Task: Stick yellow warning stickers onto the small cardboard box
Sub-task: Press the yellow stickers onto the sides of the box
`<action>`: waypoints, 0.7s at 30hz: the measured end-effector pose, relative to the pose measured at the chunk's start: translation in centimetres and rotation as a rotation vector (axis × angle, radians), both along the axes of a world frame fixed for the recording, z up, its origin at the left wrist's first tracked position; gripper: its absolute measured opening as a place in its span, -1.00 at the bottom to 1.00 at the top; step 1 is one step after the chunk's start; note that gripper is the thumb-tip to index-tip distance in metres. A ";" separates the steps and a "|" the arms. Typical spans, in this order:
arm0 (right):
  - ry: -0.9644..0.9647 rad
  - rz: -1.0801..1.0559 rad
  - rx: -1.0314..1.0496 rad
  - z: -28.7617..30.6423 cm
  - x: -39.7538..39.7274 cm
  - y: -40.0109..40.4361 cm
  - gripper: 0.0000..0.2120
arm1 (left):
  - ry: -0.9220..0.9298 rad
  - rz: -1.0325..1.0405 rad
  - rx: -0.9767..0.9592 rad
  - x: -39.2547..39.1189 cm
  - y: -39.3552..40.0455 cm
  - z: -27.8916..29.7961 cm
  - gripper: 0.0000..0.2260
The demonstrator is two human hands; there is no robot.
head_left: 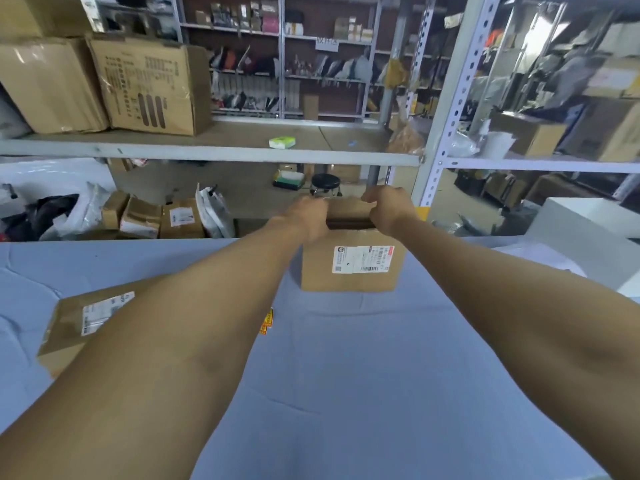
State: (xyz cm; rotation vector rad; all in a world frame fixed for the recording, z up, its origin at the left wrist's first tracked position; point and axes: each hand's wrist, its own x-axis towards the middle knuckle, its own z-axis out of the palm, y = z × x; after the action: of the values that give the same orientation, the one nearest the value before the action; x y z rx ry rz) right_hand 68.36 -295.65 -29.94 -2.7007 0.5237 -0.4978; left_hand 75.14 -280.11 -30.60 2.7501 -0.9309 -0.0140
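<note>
- Your small cardboard box (351, 268) stands upright at the far edge of the blue-grey table (363, 375), with its white shipping label (363, 259) on the side facing you.
- Both your arms reach straight out to it, and your hands meet at its top.
- Your left hand (306, 220) sits curled over the top left corner of the box, fingers closed down on the cardboard there.
- Your right hand (389, 207) grips the top right edge, fingers bent and closed on what looks like the raised flap (348, 207).
- Between your two hands you can see the flap and a dark gap beneath it.
- A strip of yellow warning stickers (267, 321) lies flat on the table, nearer to you than the box and just beside your left forearm, well apart from both hands.
- A second cardboard parcel (69, 323) lies on the table to the left, partly hidden under your left forearm.
</note>
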 end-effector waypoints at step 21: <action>0.316 0.693 0.273 -10.7 -0.1 29.9 -0.28 | 0.287 0.595 -0.178 -8.1 39.1 -11.1 -0.28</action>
State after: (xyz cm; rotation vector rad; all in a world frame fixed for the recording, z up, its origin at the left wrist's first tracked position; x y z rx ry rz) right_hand 68.30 -265.73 -40.61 -2.4789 -0.2676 0.1775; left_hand 67.05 -241.00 -41.71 2.6483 -0.0253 -0.2032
